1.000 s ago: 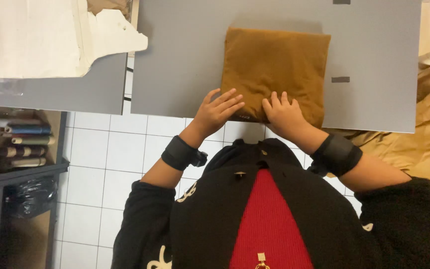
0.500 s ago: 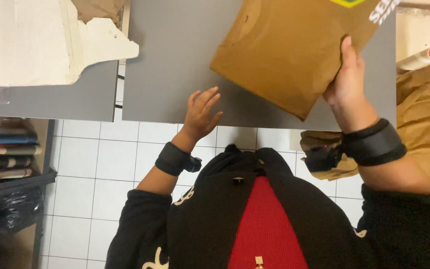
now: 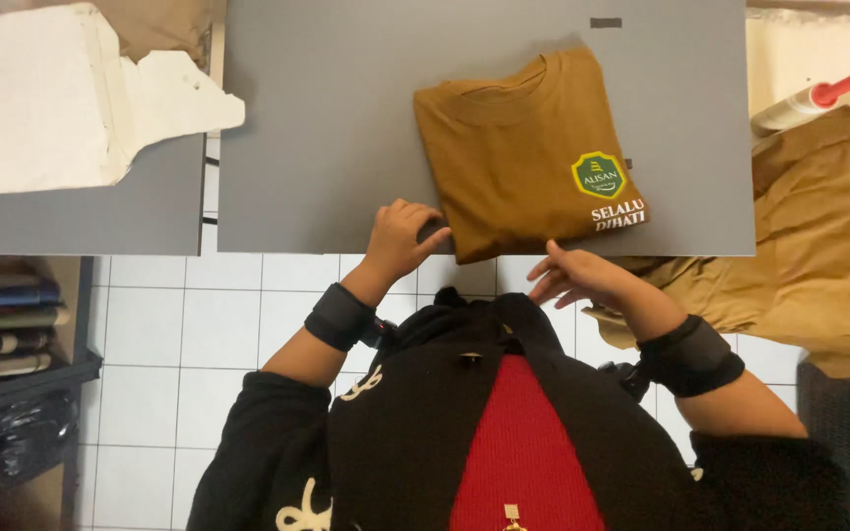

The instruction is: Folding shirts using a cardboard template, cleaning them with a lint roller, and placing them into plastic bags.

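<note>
Scene: seen from above, a person in a black and red top stands at a grey table (image 3: 346,118), with white floor tiles below.
Folded shirt: a mustard-brown T-shirt (image 3: 518,147), folded into a neat rectangle, lies flat on the grey table, collar toward twelve o'clock. It sits slightly turned, its near edge close to the table's front edge. A green and yellow badge with white lettering shows at its four o'clock corner.
Left hand: the left hand (image 3: 400,239), above a black wrist cuff, rests at the shirt's seven o'clock corner. Its fingers are curled, the tips touching that corner; I cannot tell whether they pinch the cloth.
Right hand: the right hand (image 3: 577,278), also cuffed in black, hangs just off the table's front edge, at six o'clock from the shirt. Its fingers are spread and loose, holding nothing, the fingertips just short of the shirt's near edge.
Cloth heap: at three o'clock from the shirt, beside the table, lies a loose pile of the same brown fabric (image 3: 819,236).
Tube: a white tube with a red nozzle (image 3: 819,96) lies above the heap.
Paper: torn white paper (image 3: 61,98) covers a second grey surface at nine o'clock.
Shelves: dark shelving (image 3: 7,324) at eight o'clock holds rolled and stacked items, too dim to name.
</note>
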